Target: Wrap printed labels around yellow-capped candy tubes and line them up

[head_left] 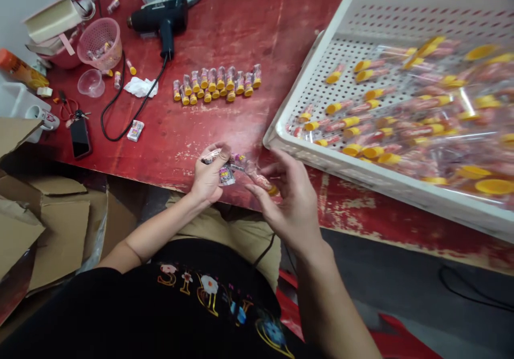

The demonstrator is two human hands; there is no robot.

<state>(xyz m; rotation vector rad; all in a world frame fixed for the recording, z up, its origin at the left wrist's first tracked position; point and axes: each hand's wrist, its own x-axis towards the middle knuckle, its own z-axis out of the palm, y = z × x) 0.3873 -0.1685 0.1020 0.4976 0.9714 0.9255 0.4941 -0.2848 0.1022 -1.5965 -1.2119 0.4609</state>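
Observation:
My left hand (209, 176) is closed on a bunch of small printed plastic sleeves (226, 174), held over the table's front edge. A clear tube with a yellow cap (261, 181) lies between my two hands, its capped end at the fingers of my right hand (291, 195). The thumb and fingers of my right hand are curved around that tube. Beyond my hands, several small tubes with yellow caps (220, 79) stand in rows on the red table (241, 21).
A white perforated tray (345, 16) of yellow-capped tubes fills the right side. At the left are a heat gun (160, 19) with its cable, a pink basket (100, 43), a phone (81, 138), crumpled tissue (140, 87) and a small stack of labels (135, 130). Cardboard boxes (60, 230) stand lower left.

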